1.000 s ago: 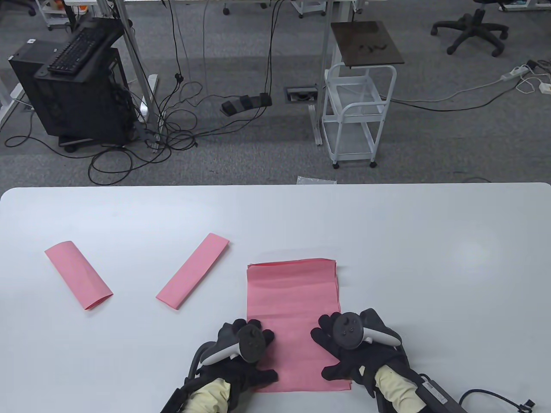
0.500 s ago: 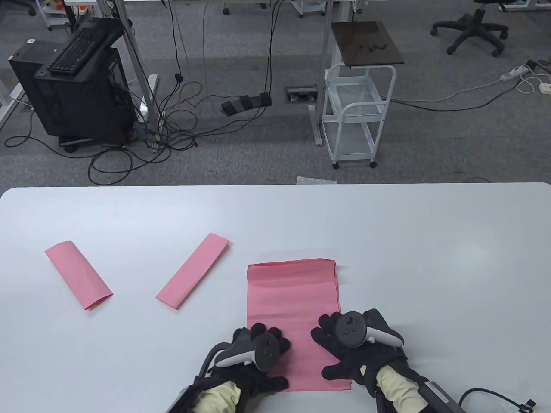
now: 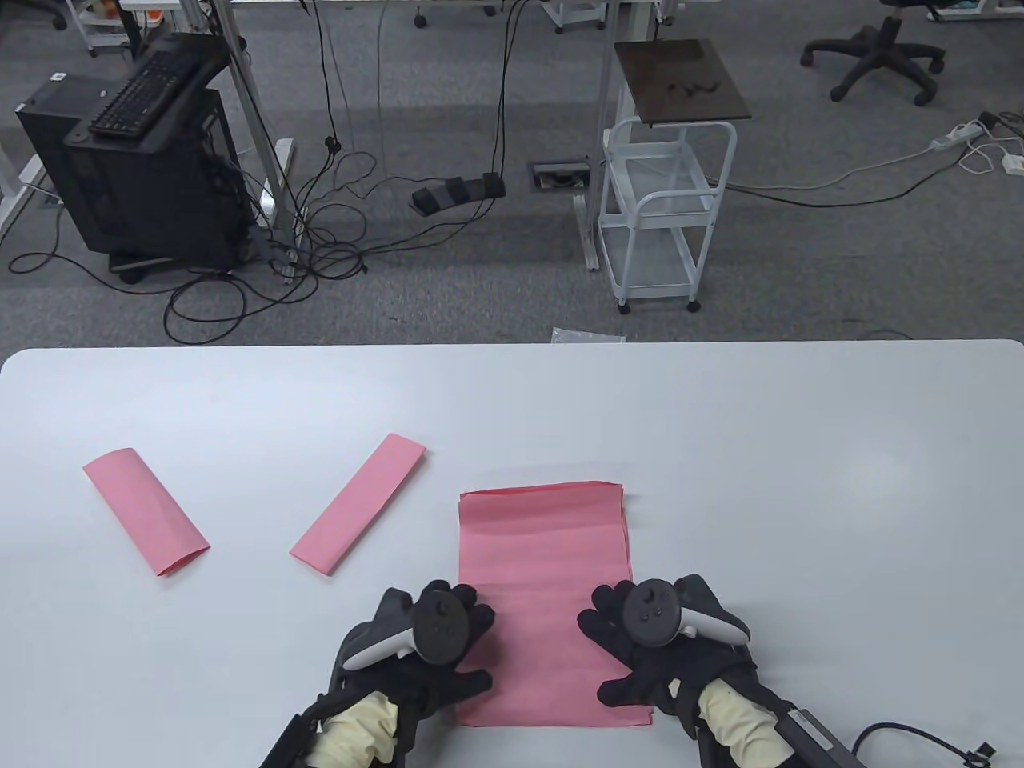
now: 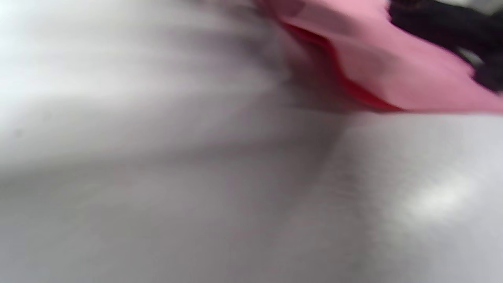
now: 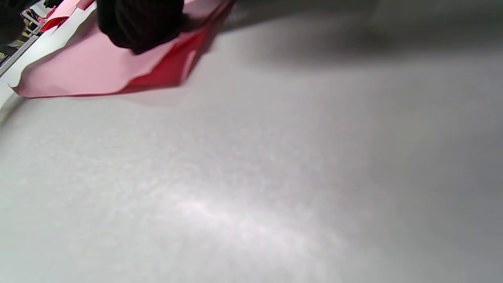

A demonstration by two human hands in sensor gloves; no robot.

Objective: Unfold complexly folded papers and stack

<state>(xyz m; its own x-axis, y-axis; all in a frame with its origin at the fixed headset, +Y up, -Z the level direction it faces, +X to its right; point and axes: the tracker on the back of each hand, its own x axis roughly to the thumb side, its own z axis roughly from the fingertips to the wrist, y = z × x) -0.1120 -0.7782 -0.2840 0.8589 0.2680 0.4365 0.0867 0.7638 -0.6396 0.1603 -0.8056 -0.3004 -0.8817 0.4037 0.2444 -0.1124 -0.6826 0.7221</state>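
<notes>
A stack of unfolded pink sheets lies flat on the white table, near the front edge. My right hand rests flat on the stack's right near part, fingers spread. My left hand rests open at the stack's left edge, fingers over the paper. Two folded pink strips lie to the left: one slanted near the stack, one farther left. The left wrist view is blurred and shows the pink stack's edge. The right wrist view shows a gloved finger on the pink paper.
Beyond the table's far edge the floor holds a white wire cart, a black computer tower with a keyboard and loose cables. A cable lies at the table's front right corner.
My left hand slid right across the near part of the stack, then back left to its left edge. My right hand stayed in place on the stack.
</notes>
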